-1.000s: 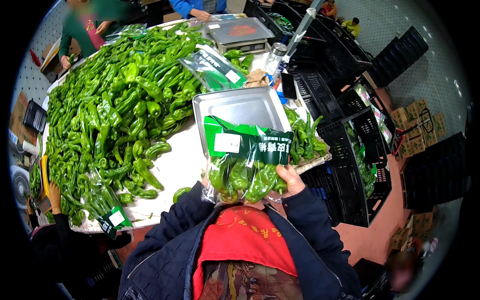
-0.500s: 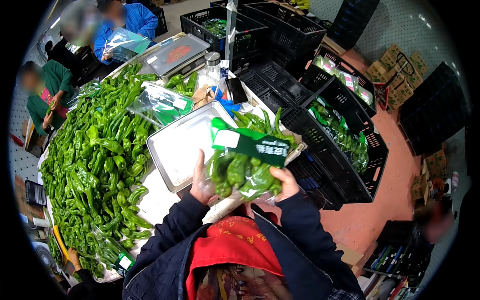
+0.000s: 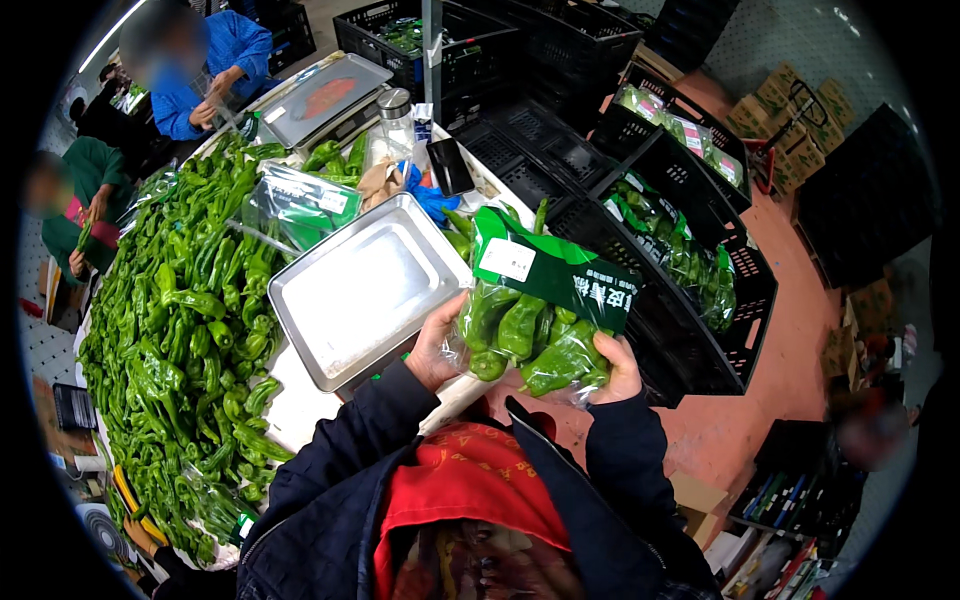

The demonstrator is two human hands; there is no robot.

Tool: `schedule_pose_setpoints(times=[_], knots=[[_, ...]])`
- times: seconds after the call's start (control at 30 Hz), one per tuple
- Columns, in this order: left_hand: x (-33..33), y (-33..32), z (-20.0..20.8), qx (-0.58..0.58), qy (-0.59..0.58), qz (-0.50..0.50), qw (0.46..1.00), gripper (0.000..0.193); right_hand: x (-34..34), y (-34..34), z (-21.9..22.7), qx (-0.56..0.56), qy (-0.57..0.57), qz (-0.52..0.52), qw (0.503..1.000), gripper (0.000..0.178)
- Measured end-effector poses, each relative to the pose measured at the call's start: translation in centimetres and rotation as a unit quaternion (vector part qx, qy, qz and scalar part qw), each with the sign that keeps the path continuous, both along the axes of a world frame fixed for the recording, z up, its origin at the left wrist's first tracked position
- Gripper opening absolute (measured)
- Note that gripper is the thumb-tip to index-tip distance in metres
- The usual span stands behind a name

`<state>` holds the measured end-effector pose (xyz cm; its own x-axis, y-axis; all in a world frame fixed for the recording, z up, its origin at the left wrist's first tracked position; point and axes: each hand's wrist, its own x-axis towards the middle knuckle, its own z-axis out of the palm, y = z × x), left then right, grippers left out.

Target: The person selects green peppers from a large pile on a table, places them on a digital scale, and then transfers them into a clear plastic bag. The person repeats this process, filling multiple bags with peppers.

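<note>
A clear bag of green peppers (image 3: 535, 325) with a dark green printed band and a white label is held up in front of me. My left hand (image 3: 438, 342) grips its left side, and my right hand (image 3: 617, 368) its lower right corner. Just left of the bag, a shallow metal tray (image 3: 365, 290) rests on the white table with nothing in it. A large heap of loose green peppers (image 3: 175, 340) covers the table's left part. Between heap and tray lie flat bags with green print (image 3: 305, 205).
Black crates (image 3: 690, 350) stand right of the table, one holding filled pepper bags (image 3: 675, 245). Beyond the tray are a phone (image 3: 450, 166), a glass jar (image 3: 396, 118) and a second metal tray (image 3: 325, 100). People in blue (image 3: 235, 50) and green (image 3: 95, 165) work across the heap.
My hands have moved the bag of peppers to the right, farther from the tray. The co-worker in blue has brought both hands together around a clear bag.
</note>
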<state>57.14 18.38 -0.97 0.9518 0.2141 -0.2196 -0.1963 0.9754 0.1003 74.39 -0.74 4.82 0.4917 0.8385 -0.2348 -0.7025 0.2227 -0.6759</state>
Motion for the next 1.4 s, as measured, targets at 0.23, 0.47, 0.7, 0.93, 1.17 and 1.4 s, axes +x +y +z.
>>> schedule_pose_setpoints(times=[0.23, 0.47, 0.7, 0.93, 1.17, 1.4], knots=[[1.6, -0.6, 0.4, 0.223, 0.095, 0.054, 0.969, 0.039, 0.9, -1.2, 0.0, 0.031, 0.023, -0.031, 0.999, 0.048], [2.7, -0.6, -0.7, 0.050, 0.135, -0.013, 0.990, 0.056, 2.9, -2.3, -1.2, 0.020, 0.032, -0.047, 0.998, 0.048], [4.8, -2.5, -1.2, 0.098, 0.015, -0.146, 0.984, 0.061, 10.4, -6.8, -0.5, 0.014, -0.062, -0.167, 0.984, 0.046], [3.9, -2.7, -1.8, 0.104, 0.036, -0.157, 0.981, 0.057, 24.3, -10.4, -1.3, -0.038, -0.144, -0.335, 0.930, 0.041], [3.4, -2.3, -2.0, 0.120, 0.100, -0.148, 0.977, 0.055, 35.2, -13.7, -10.7, -0.369, -0.168, -0.186, 0.895, 0.072], [1.7, -2.5, -2.4, 0.118, 0.134, -0.119, 0.977, 0.052, 32.8, -8.2, -8.0, -0.573, -0.308, 0.059, 0.758, 0.073]])
